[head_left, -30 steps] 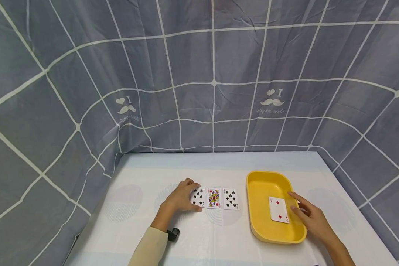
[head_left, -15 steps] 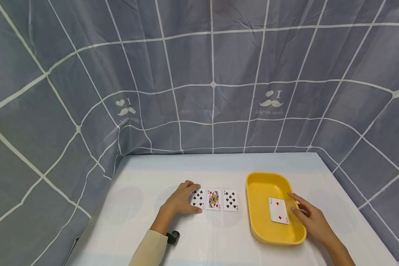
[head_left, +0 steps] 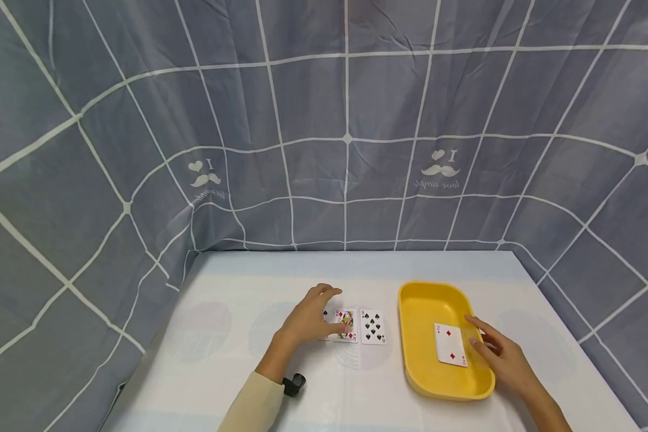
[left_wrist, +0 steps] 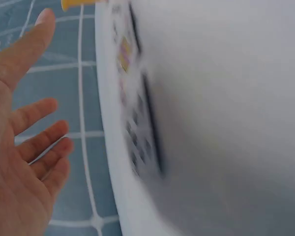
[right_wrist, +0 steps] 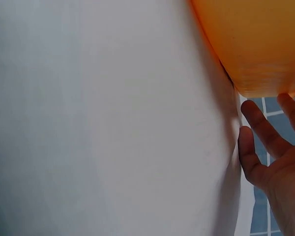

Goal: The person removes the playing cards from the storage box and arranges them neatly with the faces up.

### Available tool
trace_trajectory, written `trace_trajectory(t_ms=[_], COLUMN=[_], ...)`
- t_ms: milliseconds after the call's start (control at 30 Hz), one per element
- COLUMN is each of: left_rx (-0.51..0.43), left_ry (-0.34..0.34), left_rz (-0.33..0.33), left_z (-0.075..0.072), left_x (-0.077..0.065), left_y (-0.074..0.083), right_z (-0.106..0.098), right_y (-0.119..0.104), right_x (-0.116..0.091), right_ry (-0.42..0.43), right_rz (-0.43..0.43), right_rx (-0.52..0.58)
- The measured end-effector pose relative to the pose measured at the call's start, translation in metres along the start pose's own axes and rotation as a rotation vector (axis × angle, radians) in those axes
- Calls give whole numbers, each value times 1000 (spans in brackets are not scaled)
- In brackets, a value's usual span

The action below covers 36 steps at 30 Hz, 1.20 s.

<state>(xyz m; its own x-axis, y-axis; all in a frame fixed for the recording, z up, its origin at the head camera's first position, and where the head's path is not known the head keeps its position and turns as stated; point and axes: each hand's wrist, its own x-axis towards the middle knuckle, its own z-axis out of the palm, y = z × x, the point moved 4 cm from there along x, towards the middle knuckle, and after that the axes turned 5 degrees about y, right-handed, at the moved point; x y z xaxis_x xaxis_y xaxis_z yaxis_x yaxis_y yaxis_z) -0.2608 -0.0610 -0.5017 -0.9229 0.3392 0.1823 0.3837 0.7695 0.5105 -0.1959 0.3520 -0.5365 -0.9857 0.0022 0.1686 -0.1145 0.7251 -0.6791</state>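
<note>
My left hand (head_left: 312, 315) hovers over the row of cards, thumb and fingers spread apart with nothing between them. Its palm side and spread fingers show in the left wrist view. Under it lie the seven of spades (head_left: 327, 315), mostly hidden, and the queen of diamonds (head_left: 345, 321), overlapped by the thumb. To their right is the eight of spades (head_left: 372, 327). My right hand (head_left: 504, 357) rests at the right rim of a yellow tray (head_left: 418, 372), thumb and index finger over the edge. Inside the tray lies a two of diamonds (head_left: 450, 344), face up.
The white table (head_left: 248, 276) carries faint printed circles. Grey curtain (head_left: 313, 162) with white lines surrounds its back and sides. A black wrist device (head_left: 294, 384) sits on the left wrist by a beige sleeve (head_left: 252, 405).
My left hand has moved right, from the seven of spades toward the queen of diamonds, its thumb now overlapping the queen. The right hand stays at the tray's rim.
</note>
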Motion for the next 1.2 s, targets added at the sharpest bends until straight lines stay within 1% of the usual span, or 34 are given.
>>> trace_trajectory(t_ms=[67, 167, 267, 367, 500, 600, 667, 833, 1000, 1100, 1200], left_rx=[3, -4, -12, 4, 35, 61, 82, 146, 274, 359, 410], left_ry=[9, 11, 9, -1, -5, -17, -37, -69, -90, -108, -136], left_rz=[32, 60, 77, 101, 137, 163, 180, 235, 282, 288, 275], left_z=[2, 5, 9, 16, 30, 43, 52, 78, 106, 118, 126], left_x=[6, 14, 23, 32, 44, 50, 52, 58, 68, 73, 75], left_y=[12, 29, 48, 68, 93, 109, 119, 140, 154, 161, 170], right_z=[0, 0, -1, -2, -1, 0, 1, 2, 1, 2, 1], right_y=[0, -1, 0, 1, 2, 3, 2, 1, 2, 1, 2], right_x=[-1, -2, -1, 0, 1, 2, 3, 1, 0, 0, -1], right_ry=[4, 4, 4, 9, 6, -1, -7, -12, -5, -10, -14], right_rz=[-2, -7, -8, -15, -22, -12, -1, 26, 27, 27, 7], right_rx=[12, 19, 24, 27, 31, 28, 26, 16, 25, 26, 36])
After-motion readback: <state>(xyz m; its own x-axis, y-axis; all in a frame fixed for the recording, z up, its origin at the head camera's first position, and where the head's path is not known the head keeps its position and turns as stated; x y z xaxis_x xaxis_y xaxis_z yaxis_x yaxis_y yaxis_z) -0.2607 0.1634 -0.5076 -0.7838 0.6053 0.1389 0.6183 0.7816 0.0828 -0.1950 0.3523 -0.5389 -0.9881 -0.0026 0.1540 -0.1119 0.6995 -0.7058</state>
